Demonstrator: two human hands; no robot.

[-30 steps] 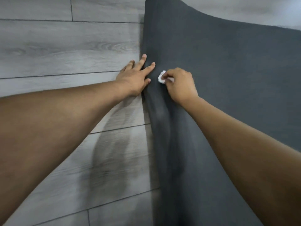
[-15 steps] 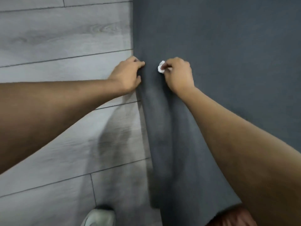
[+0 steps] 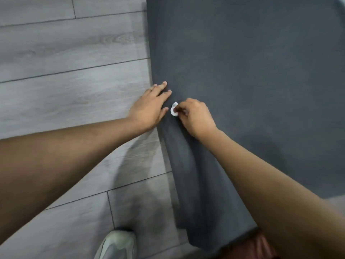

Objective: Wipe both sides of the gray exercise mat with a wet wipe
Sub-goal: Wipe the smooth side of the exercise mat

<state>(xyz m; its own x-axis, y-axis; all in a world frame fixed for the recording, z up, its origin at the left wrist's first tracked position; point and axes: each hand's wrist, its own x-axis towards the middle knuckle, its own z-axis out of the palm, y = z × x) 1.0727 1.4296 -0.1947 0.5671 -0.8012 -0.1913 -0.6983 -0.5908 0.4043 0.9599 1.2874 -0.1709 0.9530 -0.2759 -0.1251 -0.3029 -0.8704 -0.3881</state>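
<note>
Grey wood-plank floor point(image 3: 65, 94) is seen at left, a pale shoe point(image 3: 117, 243) below. The left hand point(image 3: 149, 107) is laid flat, fingers straight, on the edge of the dark gray exercise mat point(image 3: 252, 90). Beside it, a small crumpled white wet wipe point(image 3: 174, 109) is pinched against the mat by the right hand point(image 3: 196, 116).

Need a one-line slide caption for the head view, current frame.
Right hand pinches a balled wet wipe against the gray mat; left hand lies flat across its edge.
</note>
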